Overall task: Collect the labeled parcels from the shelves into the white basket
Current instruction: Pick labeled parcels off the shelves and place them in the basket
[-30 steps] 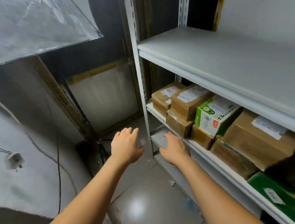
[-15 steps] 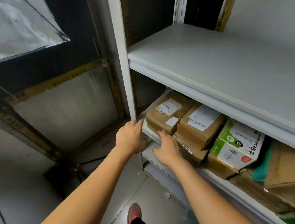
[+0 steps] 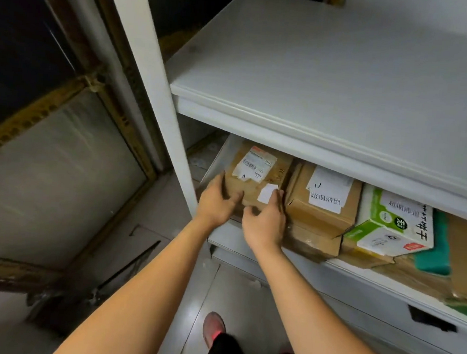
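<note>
Head: parcel (image 3: 249, 190) edge behind right hand (image 3: 265, 225)

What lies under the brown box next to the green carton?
Another brown box, shiny with tape, lies there. Only its front face shows; the upper box covers its top, so any label on it is hidden.

Barcode label (image 3: 257, 163) on left parcel (image 3: 275, 176), Chinese characters on next parcel (image 3: 327, 194), on green-white carton (image 3: 390, 225).

Labeled cardboard parcel (image 3: 257, 176) on white shelf (image 3: 358, 276), left hand (image 3: 215, 203) gripping its left side, right hand (image 3: 265, 224) holding its right front corner, second brown box (image 3: 322, 209) touching its right side.
</note>
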